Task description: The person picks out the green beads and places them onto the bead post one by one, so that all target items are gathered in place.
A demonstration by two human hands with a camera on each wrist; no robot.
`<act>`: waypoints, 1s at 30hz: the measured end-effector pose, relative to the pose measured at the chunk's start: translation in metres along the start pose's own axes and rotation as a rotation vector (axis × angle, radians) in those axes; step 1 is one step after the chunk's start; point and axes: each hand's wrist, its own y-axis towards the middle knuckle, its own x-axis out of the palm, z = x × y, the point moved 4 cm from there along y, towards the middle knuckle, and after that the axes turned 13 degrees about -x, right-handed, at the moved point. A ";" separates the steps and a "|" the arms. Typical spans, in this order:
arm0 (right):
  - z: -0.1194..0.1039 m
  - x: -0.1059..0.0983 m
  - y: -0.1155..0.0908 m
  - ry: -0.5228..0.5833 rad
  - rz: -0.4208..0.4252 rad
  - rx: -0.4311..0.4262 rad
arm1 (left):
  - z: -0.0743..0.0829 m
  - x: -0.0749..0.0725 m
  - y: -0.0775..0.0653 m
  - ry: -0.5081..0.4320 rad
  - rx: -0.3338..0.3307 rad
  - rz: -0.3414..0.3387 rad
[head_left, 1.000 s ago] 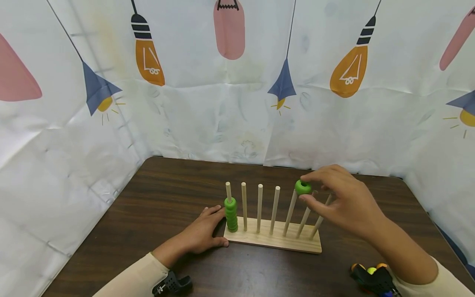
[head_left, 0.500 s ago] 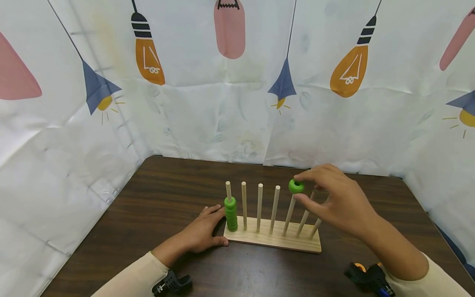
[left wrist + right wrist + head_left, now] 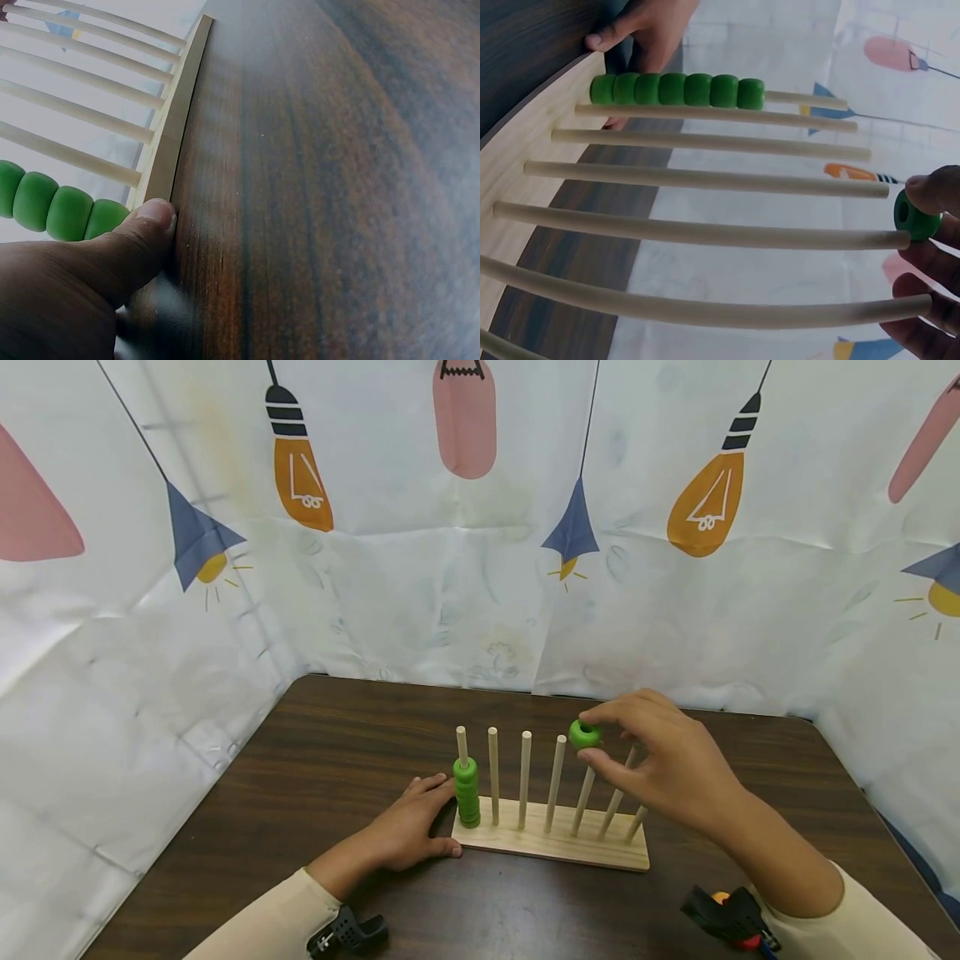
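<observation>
Between the thumb and fingers of my right hand (image 3: 667,760) is a green bead (image 3: 585,734), its hole facing up. It is held at the height of the peg tops, near the fifth peg from the left; the right wrist view shows the bead (image 3: 916,216) close to a peg's tip. My left hand (image 3: 408,831) grips the left end of the wooden peg board (image 3: 555,846), the thumb (image 3: 150,225) against its front edge and fingers behind. A stack of green beads (image 3: 467,793) fills most of the leftmost peg. The other pegs carry no beads.
The board stands on a dark wood-grain table (image 3: 360,727). At the lower right, the right wrist's black camera strap (image 3: 723,914) partly covers some coloured things. A white printed cloth (image 3: 450,593) hangs behind the table.
My right hand has moved left with the green bead, from beyond the fifth peg towards the fourth. The left hand and the board have stayed almost still.
</observation>
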 end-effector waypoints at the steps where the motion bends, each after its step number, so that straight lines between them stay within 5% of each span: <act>1: 0.000 0.001 0.001 0.000 -0.002 0.000 | 0.000 0.000 0.000 0.000 0.001 -0.001; 30: -0.007 0.022 0.020 0.036 -0.009 -0.002 | -0.001 0.000 0.001 -0.014 0.036 0.005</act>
